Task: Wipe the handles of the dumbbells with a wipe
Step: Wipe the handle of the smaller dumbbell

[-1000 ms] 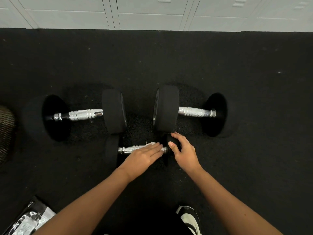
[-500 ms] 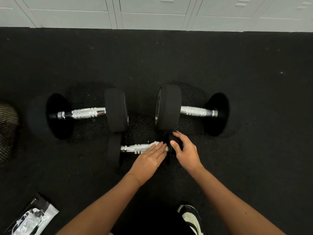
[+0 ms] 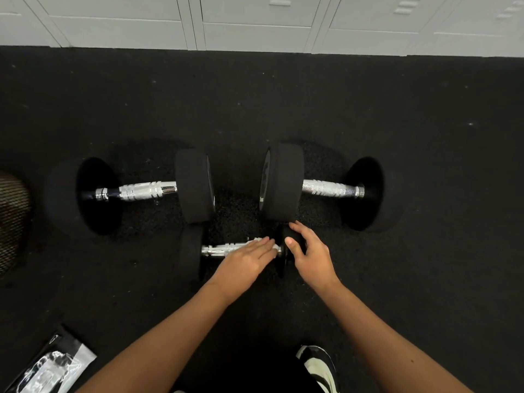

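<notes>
A small black dumbbell (image 3: 190,251) with a chrome handle (image 3: 218,249) lies on the floor in front of me. My left hand (image 3: 243,263) lies flat with straight fingers on the right half of that handle, pressing a white wipe (image 3: 259,240) whose edge peeks out above the fingers. My right hand (image 3: 310,255) grips the dumbbell's right weight head, thumb on its inner face and fingers over the top. Two larger dumbbells lie behind it: the left dumbbell (image 3: 195,190) and the right dumbbell (image 3: 283,182), both with bare chrome handles.
The floor is black rubber matting (image 3: 425,123). White lockers (image 3: 255,24) line the far edge. A black-and-white wipe packet (image 3: 54,367) lies at the lower left, a woven brown object (image 3: 11,219) at the left edge, and my shoe (image 3: 320,367) below the hands.
My left hand with the wipe has slid rightward along the small dumbbell's handle, uncovering more chrome on the left. My right hand has kept its grip on the right weight head.
</notes>
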Demonstrator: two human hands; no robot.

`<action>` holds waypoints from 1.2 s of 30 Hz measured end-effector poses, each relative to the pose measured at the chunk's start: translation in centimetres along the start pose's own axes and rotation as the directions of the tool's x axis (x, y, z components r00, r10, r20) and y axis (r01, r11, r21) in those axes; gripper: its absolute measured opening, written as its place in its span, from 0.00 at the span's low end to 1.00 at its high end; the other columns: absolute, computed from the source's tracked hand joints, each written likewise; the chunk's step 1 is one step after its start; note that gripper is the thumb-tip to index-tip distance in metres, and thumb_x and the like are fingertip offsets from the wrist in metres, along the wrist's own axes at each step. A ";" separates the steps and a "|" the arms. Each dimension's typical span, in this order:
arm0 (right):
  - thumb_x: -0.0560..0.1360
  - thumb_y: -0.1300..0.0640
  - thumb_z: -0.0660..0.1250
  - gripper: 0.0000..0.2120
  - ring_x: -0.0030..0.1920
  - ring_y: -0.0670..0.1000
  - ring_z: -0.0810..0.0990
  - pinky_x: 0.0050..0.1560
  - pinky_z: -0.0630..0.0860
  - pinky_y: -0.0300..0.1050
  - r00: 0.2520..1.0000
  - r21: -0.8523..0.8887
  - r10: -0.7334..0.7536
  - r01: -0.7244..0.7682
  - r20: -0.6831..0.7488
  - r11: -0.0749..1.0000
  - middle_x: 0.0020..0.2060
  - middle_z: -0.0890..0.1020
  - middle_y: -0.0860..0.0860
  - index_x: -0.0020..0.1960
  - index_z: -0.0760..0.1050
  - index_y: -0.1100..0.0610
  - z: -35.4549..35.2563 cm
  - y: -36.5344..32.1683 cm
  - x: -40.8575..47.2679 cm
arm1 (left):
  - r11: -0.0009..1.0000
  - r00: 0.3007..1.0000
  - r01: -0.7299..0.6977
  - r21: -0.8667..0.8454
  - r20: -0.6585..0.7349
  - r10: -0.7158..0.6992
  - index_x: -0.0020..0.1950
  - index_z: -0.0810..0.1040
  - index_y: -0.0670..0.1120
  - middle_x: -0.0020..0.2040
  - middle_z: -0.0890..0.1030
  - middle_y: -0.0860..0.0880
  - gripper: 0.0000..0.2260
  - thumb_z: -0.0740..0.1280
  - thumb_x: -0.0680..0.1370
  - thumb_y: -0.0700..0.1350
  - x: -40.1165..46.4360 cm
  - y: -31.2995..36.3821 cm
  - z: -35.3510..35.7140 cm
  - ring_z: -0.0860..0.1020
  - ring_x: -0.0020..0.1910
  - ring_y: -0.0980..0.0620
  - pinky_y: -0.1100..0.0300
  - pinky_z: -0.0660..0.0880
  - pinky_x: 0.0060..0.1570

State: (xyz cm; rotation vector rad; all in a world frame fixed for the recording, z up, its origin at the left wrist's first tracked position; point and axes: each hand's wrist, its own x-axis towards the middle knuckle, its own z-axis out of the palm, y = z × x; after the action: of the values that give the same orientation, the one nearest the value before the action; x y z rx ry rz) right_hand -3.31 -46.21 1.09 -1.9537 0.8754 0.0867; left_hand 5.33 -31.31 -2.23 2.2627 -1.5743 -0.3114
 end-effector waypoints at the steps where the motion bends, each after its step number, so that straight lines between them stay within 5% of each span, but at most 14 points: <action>1: 0.77 0.56 0.64 0.19 0.70 0.47 0.66 0.70 0.65 0.50 1.000 0.002 0.002 -0.002 0.002 1.000 0.69 0.70 0.50 0.67 0.69 0.54 0.0 0.0 0.0 | 0.998 0.998 0.057 -0.015 0.029 -0.057 0.54 0.81 0.43 0.54 0.83 0.45 0.24 0.78 0.60 0.33 0.5 -0.2 -0.3 0.82 0.52 0.49 0.56 0.79 0.49; 4: 0.77 0.56 0.64 0.19 0.69 0.47 0.67 0.70 0.65 0.50 1.000 0.012 0.001 -0.001 -0.008 1.000 0.68 0.70 0.50 0.67 0.70 0.54 0.1 0.1 0.0 | 0.972 0.960 0.232 -0.049 0.173 -0.220 0.64 0.74 0.47 0.60 0.78 0.48 0.19 0.63 0.75 0.35 2.8 -0.4 -1.1 0.79 0.55 0.47 0.53 0.77 0.52; 6: 0.77 0.56 0.64 0.19 0.69 0.47 0.67 0.70 0.65 0.50 1.000 0.018 0.004 -0.004 -0.013 1.000 0.68 0.70 0.50 0.67 0.70 0.54 0.1 0.0 0.0 | 0.974 0.960 0.218 -0.052 0.191 -0.205 0.67 0.71 0.47 0.63 0.75 0.48 0.19 0.60 0.77 0.36 3.1 -0.1 -0.9 0.77 0.58 0.48 0.54 0.74 0.55; 10: 0.77 0.56 0.64 0.19 0.70 0.47 0.66 0.70 0.65 0.49 1.000 0.005 0.004 -0.004 -0.005 1.000 0.69 0.70 0.50 0.67 0.69 0.54 0.0 0.0 -0.1 | 0.999 0.999 -0.036 0.006 0.038 0.036 0.55 0.81 0.43 0.54 0.82 0.44 0.24 0.78 0.59 0.35 1.0 0.0 -0.4 0.81 0.53 0.50 0.59 0.76 0.53; 13: 0.77 0.56 0.64 0.19 0.70 0.47 0.66 0.70 0.64 0.48 1.000 0.001 0.001 -0.001 -0.003 1.000 0.69 0.70 0.50 0.67 0.69 0.54 0.0 -0.1 0.0 | 1.000 1.000 0.019 0.011 -0.011 -0.019 0.52 0.83 0.42 0.51 0.84 0.45 0.27 0.80 0.54 0.33 0.6 -0.6 -0.1 0.82 0.50 0.50 0.59 0.77 0.50; 20: 0.77 0.56 0.63 0.19 0.70 0.47 0.66 0.70 0.65 0.47 1.000 -0.001 -0.006 0.006 -0.007 1.000 0.69 0.70 0.50 0.67 0.69 0.54 0.0 -0.1 -0.2 | 0.995 0.995 -0.095 0.039 -0.038 0.096 0.55 0.82 0.42 0.57 0.81 0.43 0.25 0.79 0.59 0.34 -1.3 -0.6 0.0 0.80 0.57 0.48 0.55 0.75 0.57; 24: 0.77 0.55 0.63 0.19 0.70 0.47 0.66 0.70 0.65 0.47 1.000 0.002 -0.005 0.005 -0.012 1.000 0.69 0.70 0.50 0.67 0.70 0.54 0.0 -0.1 -0.2 | 0.999 0.994 -0.042 0.028 -0.101 0.044 0.54 0.82 0.41 0.56 0.81 0.42 0.25 0.80 0.58 0.33 -1.2 -0.5 0.4 0.80 0.56 0.47 0.53 0.76 0.55; 29: 0.77 0.56 0.63 0.19 0.70 0.47 0.66 0.70 0.64 0.46 1.000 0.012 0.000 0.000 -0.011 1.000 0.69 0.69 0.51 0.67 0.70 0.54 0.1 -0.1 -0.2 | 0.980 0.977 -0.195 0.046 -0.077 0.198 0.57 0.80 0.42 0.59 0.80 0.44 0.24 0.78 0.62 0.35 -2.0 -0.5 0.5 0.77 0.60 0.48 0.55 0.73 0.60; 36: 0.77 0.55 0.63 0.19 0.70 0.48 0.65 0.70 0.64 0.46 1.000 0.021 0.008 -0.008 -0.004 1.000 0.70 0.68 0.51 0.68 0.69 0.54 0.1 -0.2 -0.3 | 0.989 0.981 -0.140 0.040 -0.132 0.144 0.54 0.82 0.41 0.56 0.81 0.43 0.23 0.79 0.61 0.34 -0.8 -0.4 0.7 0.79 0.57 0.47 0.53 0.78 0.54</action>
State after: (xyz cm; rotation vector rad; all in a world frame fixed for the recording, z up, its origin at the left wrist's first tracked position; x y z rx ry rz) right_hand -3.35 -45.94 1.30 -1.9318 0.8839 0.0775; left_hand 5.12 -30.59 -3.09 2.1307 -1.6679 -0.0950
